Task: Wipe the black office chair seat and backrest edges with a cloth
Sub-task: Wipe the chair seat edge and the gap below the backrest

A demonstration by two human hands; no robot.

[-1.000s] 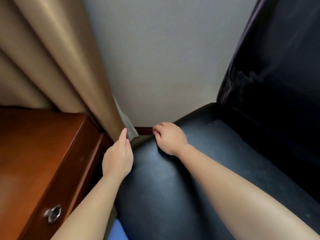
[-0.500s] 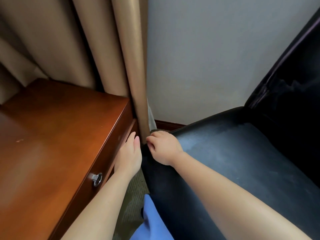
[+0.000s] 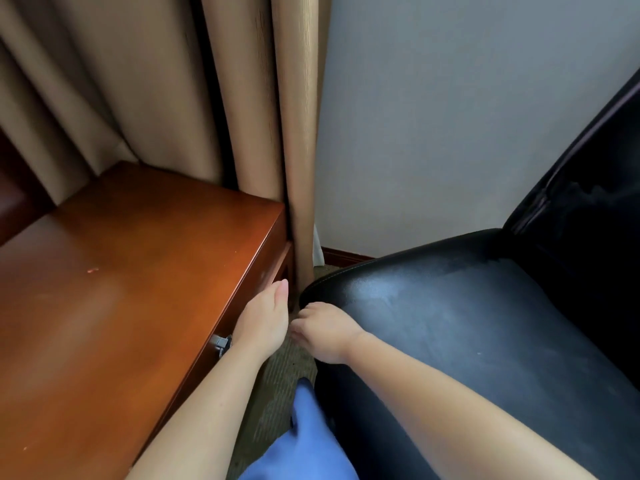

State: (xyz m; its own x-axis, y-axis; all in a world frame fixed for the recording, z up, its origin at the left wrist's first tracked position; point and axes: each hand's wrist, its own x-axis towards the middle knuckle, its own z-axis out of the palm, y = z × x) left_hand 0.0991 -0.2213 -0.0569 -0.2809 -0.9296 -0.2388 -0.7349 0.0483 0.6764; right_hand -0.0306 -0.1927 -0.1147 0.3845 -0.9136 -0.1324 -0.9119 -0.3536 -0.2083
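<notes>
Black chair seat [image 3: 467,323] fills lower right of frame, backrest [image 3: 595,188] at right edge. Seat top shows pale streaks and dull patches; wiped or still dusty, cannot tell. Right hand [image 3: 323,332] curled over the seat's left front edge at centre frame, fingers bent under; no cloth visible in it, so whether it clamps one cannot be told. Left hand [image 3: 265,322] just beside it, flat and open, empty, against the wooden table [image 3: 114,306] side. Judgement: edge work in hand, backrest edges likely left
</notes>
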